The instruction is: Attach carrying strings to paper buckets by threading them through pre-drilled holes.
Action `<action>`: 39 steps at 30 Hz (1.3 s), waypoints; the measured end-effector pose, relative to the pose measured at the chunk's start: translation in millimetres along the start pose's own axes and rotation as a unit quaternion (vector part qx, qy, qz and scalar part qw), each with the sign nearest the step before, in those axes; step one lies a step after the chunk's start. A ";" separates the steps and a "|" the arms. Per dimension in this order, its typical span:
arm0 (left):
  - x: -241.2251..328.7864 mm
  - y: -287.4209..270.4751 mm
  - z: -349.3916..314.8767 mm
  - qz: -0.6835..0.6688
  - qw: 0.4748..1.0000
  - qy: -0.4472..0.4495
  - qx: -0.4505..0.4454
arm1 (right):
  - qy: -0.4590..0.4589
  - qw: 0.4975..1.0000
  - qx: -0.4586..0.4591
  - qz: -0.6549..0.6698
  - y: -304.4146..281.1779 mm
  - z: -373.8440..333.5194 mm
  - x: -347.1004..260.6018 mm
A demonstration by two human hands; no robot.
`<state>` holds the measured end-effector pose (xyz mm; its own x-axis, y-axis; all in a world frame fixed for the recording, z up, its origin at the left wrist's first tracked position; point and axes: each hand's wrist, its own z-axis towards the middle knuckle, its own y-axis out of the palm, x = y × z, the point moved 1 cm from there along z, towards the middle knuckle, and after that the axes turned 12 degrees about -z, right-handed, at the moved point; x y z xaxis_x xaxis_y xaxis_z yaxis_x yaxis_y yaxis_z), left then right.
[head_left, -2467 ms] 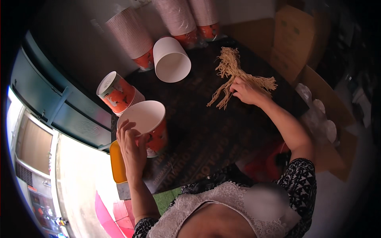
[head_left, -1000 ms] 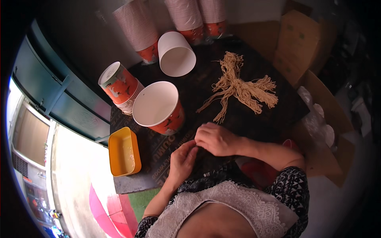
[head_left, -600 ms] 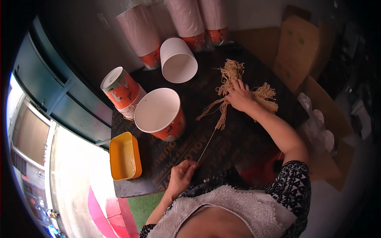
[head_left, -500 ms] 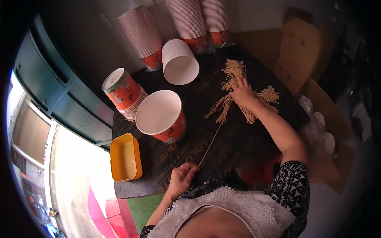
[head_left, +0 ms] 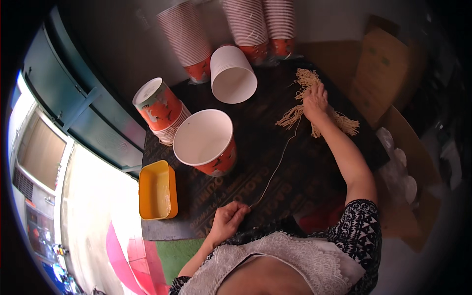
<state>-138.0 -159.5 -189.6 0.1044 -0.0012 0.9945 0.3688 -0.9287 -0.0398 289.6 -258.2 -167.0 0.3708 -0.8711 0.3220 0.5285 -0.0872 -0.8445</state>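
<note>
Head view: at two o'clock on the black worktop (head_left: 255,128), the string bundle (head_left: 347,123) lies under the right hand (head_left: 316,103), whose bent fingers cover it, likely to steady it; I cannot tell whether that grip has closed on anything. At seven o'clock the left hand (head_left: 228,219) pinches a strand (head_left: 276,169) in a closed grip, presumably keeping its end clear of the tangle. An orange tub (head_left: 203,137) stands at nine, mouth up.
</note>
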 end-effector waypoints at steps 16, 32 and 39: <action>107.6 -5.0 31.0 0.068 0.982 0.173 0.031 | -0.333 0.607 -0.117 0.712 -201.7 -142.2 -81.5; 88.1 -30.3 18.5 0.118 0.983 0.122 0.068 | -0.263 0.683 -0.064 0.679 -178.2 -184.0 -75.0; 86.1 -28.1 13.5 0.028 0.989 0.105 0.104 | -0.289 0.682 -0.121 0.661 -168.8 -195.1 -85.0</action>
<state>-126.9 -128.5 -104.1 -0.0566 -0.1480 0.9874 0.5518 -0.8288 -0.0926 19.8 -263.8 -135.4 0.6770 0.0650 -0.7331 -0.6753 0.4512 -0.5835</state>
